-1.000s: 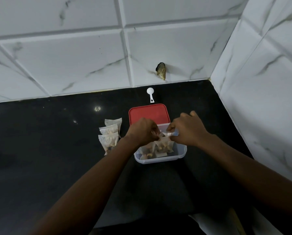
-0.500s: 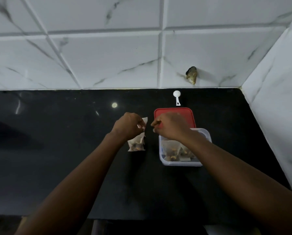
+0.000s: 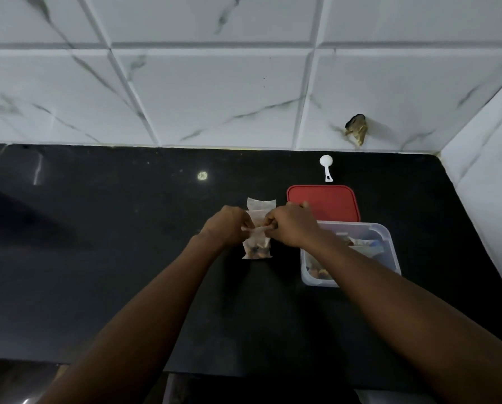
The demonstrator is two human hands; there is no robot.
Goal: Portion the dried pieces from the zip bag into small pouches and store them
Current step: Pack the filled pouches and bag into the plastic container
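A small translucent pouch with dark and tan dried pieces at its bottom hangs over the black counter. My left hand pinches its top left corner and my right hand pinches its top right, stretching the top edge between them. Behind it lie other filled pouches, mostly hidden by my fingers. To the right stands a clear plastic container holding more pouches, partly covered by my right forearm.
A red lid lies just behind the container. A white plastic scoop rests near the tiled back wall. A tiled side wall closes the counter on the right. The black counter stretches to the left; its front edge is near me.
Both hands left the container and moved left to the pouches. They now hold one pouch by its top corners. The view has shifted left.
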